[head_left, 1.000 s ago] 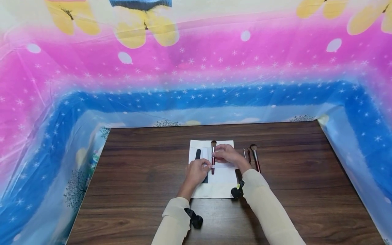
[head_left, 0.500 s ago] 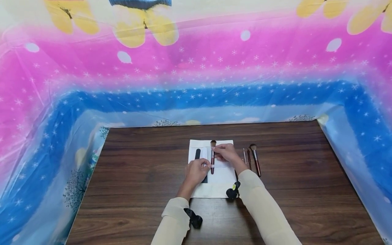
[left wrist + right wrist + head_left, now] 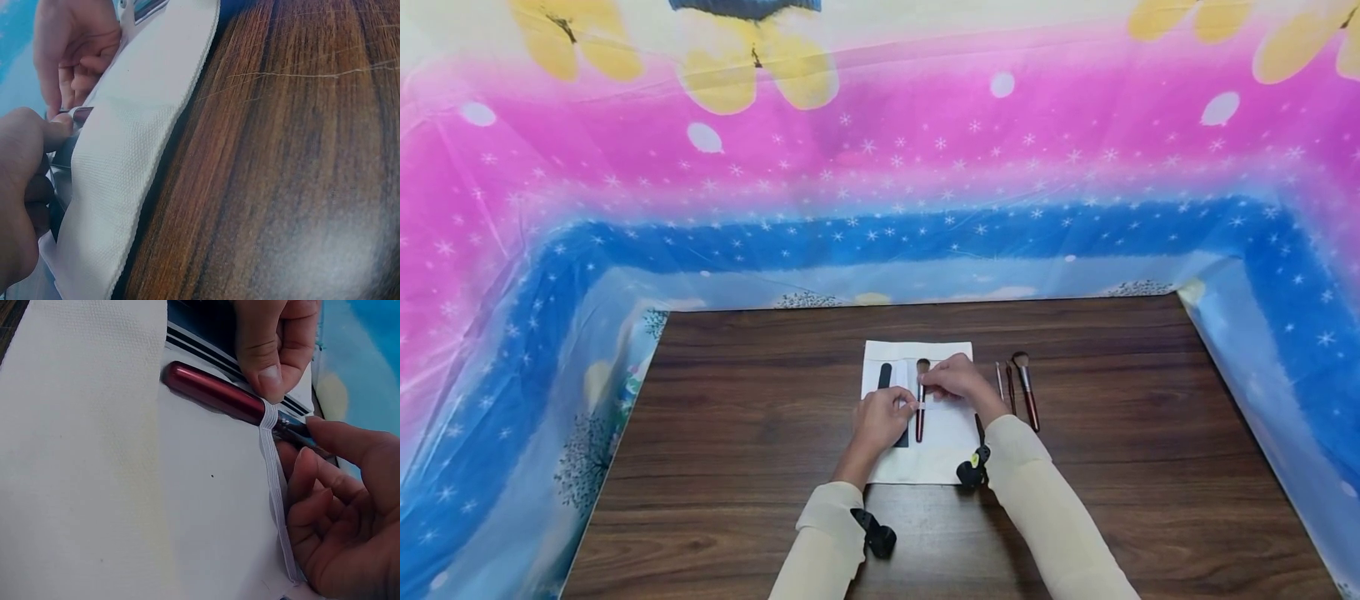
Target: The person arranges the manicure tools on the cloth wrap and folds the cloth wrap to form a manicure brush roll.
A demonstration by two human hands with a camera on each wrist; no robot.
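Note:
A brush with a dark red handle (image 3: 215, 395) lies on a white cloth holder (image 3: 951, 462), its handle passing under a white elastic band (image 3: 272, 469). The right hand (image 3: 957, 378) pinches the brush near its ferrule, above the band. With thumb and finger, the left hand (image 3: 882, 419) pinches the band beside the brush; in the right wrist view the left hand (image 3: 275, 347) is at the top. Under the left hand is a black flat strip (image 3: 885, 376) on the holder's left side. In the left wrist view the holder's edge (image 3: 125, 169) partly hides the brush.
Right of the holder, a larger brush (image 3: 1027, 392) and two thin tools (image 3: 1011, 388) lie on the brown wooden table (image 3: 737, 400). A dark slim object (image 3: 979, 428) shows near the right wrist. A patterned pink and blue cloth (image 3: 880, 242) surrounds the table.
The brush has slid toward the person through the band, its bristle end lower on the holder. The right hand has shifted slightly; the left hand has stayed in place.

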